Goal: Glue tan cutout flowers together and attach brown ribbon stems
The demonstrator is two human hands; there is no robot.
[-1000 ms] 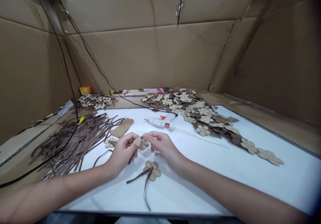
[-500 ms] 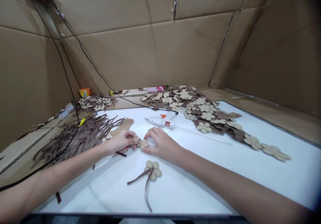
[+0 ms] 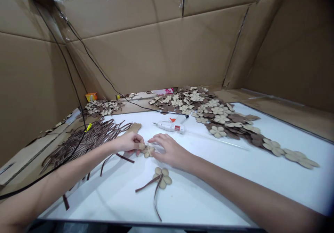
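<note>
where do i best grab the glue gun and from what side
Probably by its handle, with the right hand coming from the right. The glue gun lies on its side, handle slanting toward the far right and nozzle pointing left, so this side avoids the tip. Come in above the clear glue stick trailing rightward.

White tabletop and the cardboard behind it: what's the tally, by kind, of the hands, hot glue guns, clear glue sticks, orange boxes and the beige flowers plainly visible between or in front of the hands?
Hands: 2 (left hand, right hand)
Hot glue gun: 1
Clear glue stick: 1
Orange box: 1
Beige flowers: 2 (inner flower, front flower)
Total: 7
</note>
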